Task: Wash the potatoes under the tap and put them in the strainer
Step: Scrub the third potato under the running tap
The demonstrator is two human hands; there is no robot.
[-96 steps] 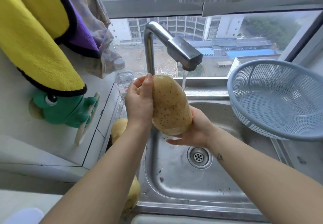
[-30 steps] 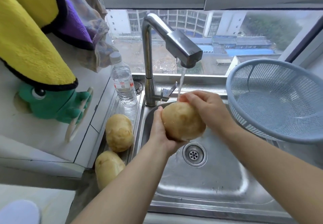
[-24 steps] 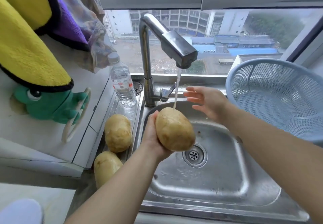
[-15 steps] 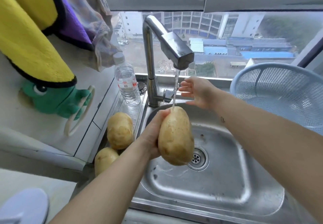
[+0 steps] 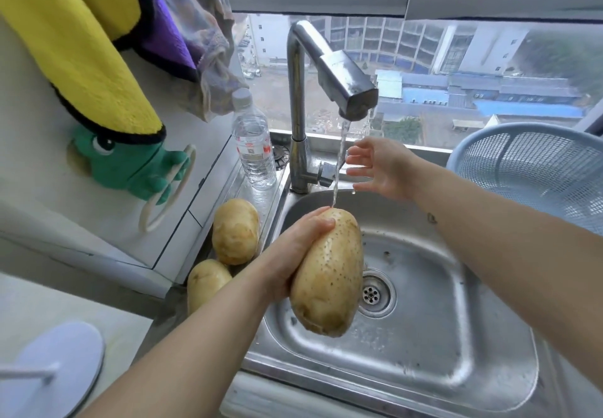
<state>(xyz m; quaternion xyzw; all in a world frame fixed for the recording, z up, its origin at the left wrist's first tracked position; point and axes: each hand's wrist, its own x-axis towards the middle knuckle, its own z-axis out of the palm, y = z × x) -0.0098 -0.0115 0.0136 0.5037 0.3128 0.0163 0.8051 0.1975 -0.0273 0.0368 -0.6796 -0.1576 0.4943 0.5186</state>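
While water from the tap (image 5: 346, 87) falls on its top end, the left hand (image 5: 293, 254) curls round a potato (image 5: 329, 274) over the sink (image 5: 434, 345); the right hand (image 5: 381, 169), fingers spread, holds nothing beside the stream. Right of the grip the strainer (image 5: 535, 169) shows no potato; two more potatoes (image 5: 235, 230) lie left, probably unwashed

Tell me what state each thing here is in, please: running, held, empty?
Tap: running, thin stream.
Large potato: held upright by the left hand, stream hitting its top.
Right hand: open, fingers at the stream, holding nothing.
Two other potatoes: lying beside the sink.
Strainer: no potato in the visible part.
Bottle: upright, capped.
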